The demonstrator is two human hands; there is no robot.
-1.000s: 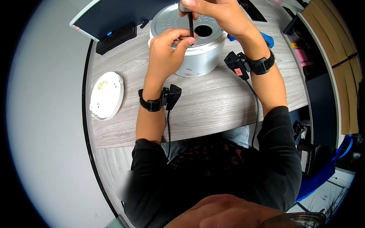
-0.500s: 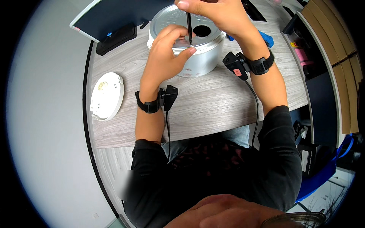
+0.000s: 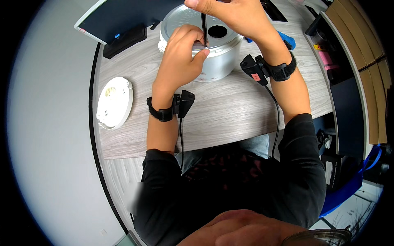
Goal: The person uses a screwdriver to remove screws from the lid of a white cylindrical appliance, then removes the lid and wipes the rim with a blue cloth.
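At the far side of the desk stands a round white appliance body like a rice cooker point(image 3: 219, 67), topped by a grey metal plate point(image 3: 176, 20) with a round dark hole. My right hand point(image 3: 242, 16) grips the top of an upright screwdriver point(image 3: 204, 24); its handle lies beyond the upper picture edge. The black shaft points down at the plate's near rim. My left hand point(image 3: 180, 53) is bent around that spot, thumb on the rim and forefinger beside the shaft's lower end. Whether its fingers pinch the shaft or something small there is hidden.
A round white lid-like part point(image 3: 115, 102) lies on the desk point(image 3: 230, 110) at the left. Behind it are a black case point(image 3: 125, 43) and a monitor point(image 3: 123, 18). A blue object point(image 3: 288, 39) sits past my right wrist; a shelf with cardboard boxes point(image 3: 369, 37) borders the right.
My right hand has shifted slightly left at the top of the screwdriver. My left thumb and forefinger have drawn a little closer at the shaft's lower end.
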